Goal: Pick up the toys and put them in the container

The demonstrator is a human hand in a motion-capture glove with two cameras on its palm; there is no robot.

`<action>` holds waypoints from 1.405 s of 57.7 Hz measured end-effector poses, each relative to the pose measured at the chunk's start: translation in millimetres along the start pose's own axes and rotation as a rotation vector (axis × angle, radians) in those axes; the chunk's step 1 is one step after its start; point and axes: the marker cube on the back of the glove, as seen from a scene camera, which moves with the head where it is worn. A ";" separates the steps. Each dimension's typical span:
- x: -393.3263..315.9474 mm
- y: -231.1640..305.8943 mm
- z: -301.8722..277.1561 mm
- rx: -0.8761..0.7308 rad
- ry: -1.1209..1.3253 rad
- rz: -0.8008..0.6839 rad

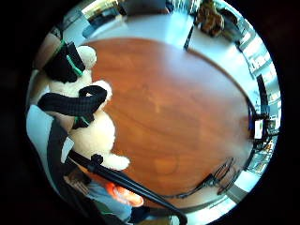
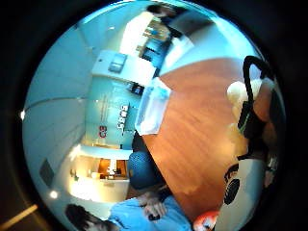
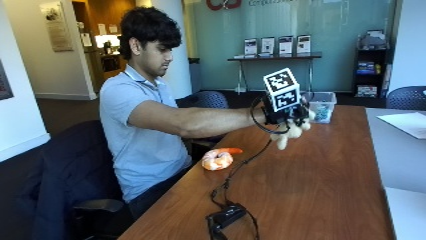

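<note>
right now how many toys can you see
2. A cream plush held by the right hand above the table; an orange toy lying on the table by the person. The container may hide more.

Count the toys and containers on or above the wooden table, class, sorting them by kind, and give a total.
Cream plush toy, held in the gloved right hand above the table: 1
Orange-and-white plush toy, lying on the table near the person: 1
Clear plastic container, at the table's far end: 1
Total: 3
</note>
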 end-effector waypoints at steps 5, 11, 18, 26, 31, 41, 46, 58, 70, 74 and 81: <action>-33.1 -11.3 -20.7 0.238 -0.109 -0.235; -63.2 -19.5 -39.8 0.367 -0.241 -0.318; -104.9 -46.8 -42.8 0.337 -0.248 -0.300; -163.1 -84.5 -34.0 0.275 -0.182 -0.326; -210.7 -107.3 -19.7 0.250 -0.162 -0.362; -306.5 -135.6 44.0 0.158 -0.160 -0.463; -340.5 -145.3 87.6 0.125 -0.176 -0.465; -354.8 -141.4 161.4 -0.086 -0.136 -0.375; -291.1 -111.8 108.6 -0.209 0.037 -0.462; -263.1 -103.8 80.8 -0.227 0.123 -0.462; -217.2 -104.9 15.3 -0.199 0.223 -0.410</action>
